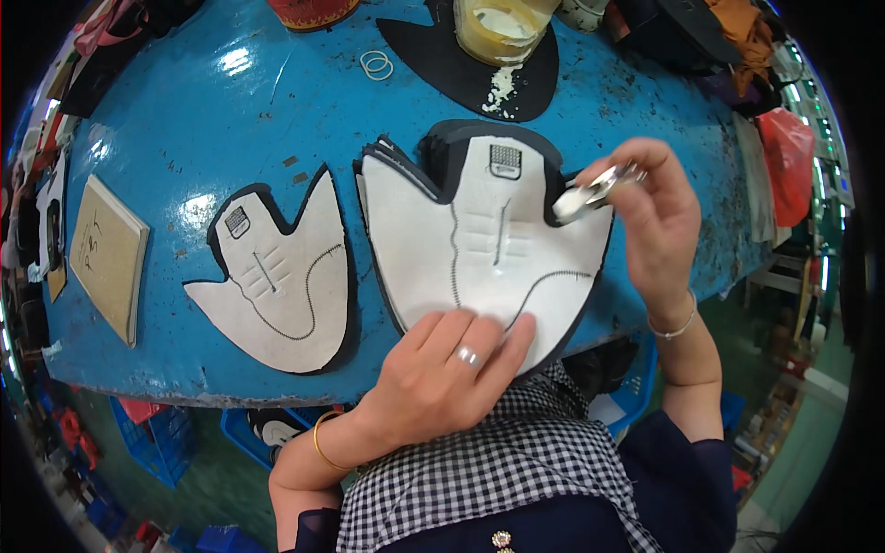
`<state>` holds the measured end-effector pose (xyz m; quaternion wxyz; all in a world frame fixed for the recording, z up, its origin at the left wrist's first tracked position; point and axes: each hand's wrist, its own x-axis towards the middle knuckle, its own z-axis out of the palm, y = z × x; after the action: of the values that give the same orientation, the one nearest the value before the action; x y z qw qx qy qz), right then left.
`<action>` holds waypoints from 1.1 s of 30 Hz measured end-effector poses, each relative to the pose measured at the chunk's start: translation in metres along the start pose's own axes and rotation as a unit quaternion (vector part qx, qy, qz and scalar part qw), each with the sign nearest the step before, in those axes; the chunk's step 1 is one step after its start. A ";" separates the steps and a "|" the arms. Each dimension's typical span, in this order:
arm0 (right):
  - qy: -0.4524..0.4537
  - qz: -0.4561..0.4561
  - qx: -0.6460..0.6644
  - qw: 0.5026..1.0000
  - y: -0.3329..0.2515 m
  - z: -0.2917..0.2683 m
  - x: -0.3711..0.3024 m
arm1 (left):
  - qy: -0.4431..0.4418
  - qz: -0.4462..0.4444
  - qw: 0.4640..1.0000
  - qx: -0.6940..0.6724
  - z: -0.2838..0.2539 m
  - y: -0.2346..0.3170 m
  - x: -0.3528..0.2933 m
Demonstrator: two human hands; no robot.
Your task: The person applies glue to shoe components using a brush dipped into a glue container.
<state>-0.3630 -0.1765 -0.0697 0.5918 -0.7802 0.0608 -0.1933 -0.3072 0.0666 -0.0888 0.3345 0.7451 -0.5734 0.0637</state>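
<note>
Head view: left hand (449, 361) flat, fingers together, on shoe upper (479, 249); right hand (656, 217) pinches glue brush (590, 194) — at its edge.

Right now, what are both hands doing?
Left hand: open, flat on the white shoe piece.
Right hand: closed, holding a brush.

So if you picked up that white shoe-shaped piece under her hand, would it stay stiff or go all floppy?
Probably floppy. The white stitched piece looks thin and flat like cloth or leather, so it would likely droop. The left hand presses on its near edge, which suggests it is light and slides easily on the glossy blue table. Lying flat, it should not roll or tip.
</note>
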 end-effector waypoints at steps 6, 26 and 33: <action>0.031 0.050 0.172 0.983 0.012 -0.020 0.005 | 0.134 -0.085 0.986 0.040 -0.058 -0.001 -0.051; -0.037 -0.148 -0.241 0.959 0.023 0.016 0.021 | -0.139 0.018 0.989 0.036 -0.011 0.001 -0.006; -0.146 -0.223 -0.217 0.939 0.007 0.014 -0.004 | -0.120 0.030 0.990 0.068 -0.006 0.011 0.002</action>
<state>-0.3601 -0.1652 -0.0804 0.3521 -0.9028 -0.1612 -0.1867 -0.3147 0.0668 -0.0788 0.2100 0.7511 -0.6255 0.0229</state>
